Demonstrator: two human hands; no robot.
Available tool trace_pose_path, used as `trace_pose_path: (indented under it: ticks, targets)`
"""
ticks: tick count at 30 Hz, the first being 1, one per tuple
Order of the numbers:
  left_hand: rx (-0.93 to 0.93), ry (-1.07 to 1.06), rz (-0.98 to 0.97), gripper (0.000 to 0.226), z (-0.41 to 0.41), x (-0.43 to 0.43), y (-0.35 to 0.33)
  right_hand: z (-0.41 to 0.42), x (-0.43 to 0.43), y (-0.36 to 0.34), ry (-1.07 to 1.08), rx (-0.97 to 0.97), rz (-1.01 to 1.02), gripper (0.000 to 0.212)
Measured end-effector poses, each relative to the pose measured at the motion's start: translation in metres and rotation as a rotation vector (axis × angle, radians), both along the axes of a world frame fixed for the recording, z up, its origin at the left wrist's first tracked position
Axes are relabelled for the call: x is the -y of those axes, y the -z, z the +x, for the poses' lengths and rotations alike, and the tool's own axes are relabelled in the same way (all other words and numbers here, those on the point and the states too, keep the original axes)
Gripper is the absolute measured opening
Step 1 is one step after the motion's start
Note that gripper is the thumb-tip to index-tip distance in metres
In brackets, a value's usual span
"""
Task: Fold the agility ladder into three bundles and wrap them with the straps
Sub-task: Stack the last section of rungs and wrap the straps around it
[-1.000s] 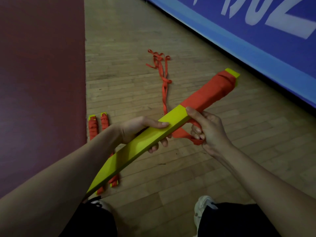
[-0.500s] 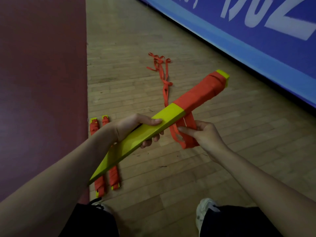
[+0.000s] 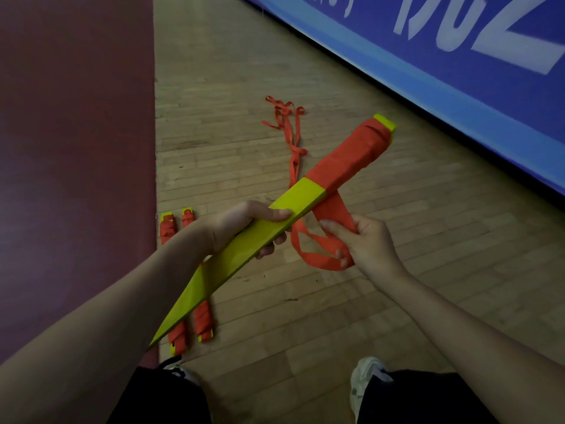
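A bundle of yellow ladder rungs (image 3: 244,240) slants from lower left to upper right, held above the floor. Its far half is wound in orange strap (image 3: 351,157). My left hand (image 3: 244,224) grips the bare yellow middle of the bundle. My right hand (image 3: 363,240) pinches a loose loop of the orange strap (image 3: 324,258) just below the bundle's wrapped part. The strap's tail (image 3: 290,130) trails away over the floor. Two bundles wrapped in orange (image 3: 189,301) lie side by side on the floor under my left forearm.
The wooden floor (image 3: 336,316) runs between a dark red mat (image 3: 76,148) on the left and a blue banner wall (image 3: 443,56) on the right. My shoes and dark-clothed knees (image 3: 412,393) show at the bottom edge.
My right hand has come off the bundle's underside and pulled a loop of strap down and to the right. The bundle has tilted slightly, its far end moving left.
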State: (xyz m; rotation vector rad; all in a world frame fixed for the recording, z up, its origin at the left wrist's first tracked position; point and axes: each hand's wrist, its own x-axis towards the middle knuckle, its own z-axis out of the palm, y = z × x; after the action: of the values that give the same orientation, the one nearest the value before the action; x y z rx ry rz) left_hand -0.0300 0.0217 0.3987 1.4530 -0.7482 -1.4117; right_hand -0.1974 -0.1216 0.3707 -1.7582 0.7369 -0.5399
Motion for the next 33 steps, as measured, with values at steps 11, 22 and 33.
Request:
trace_pose_path:
  ticks: [11, 22, 33]
  targets:
    - [0.697, -0.18, -0.009, 0.018, -0.029, 0.023, 0.022, 0.006, -0.011, -0.015, 0.14, -0.035, -0.119, 0.046]
    - [1.681, -0.052, 0.102, 0.037, -0.067, 0.024, 0.027, 0.006, -0.007, -0.009, 0.226, -0.087, 0.07, 0.046]
    - [0.223, 0.029, 0.161, 0.06, -0.02, 0.002, -0.003, 0.005, -0.004, -0.009, 0.08, 0.103, 0.266, 0.042]
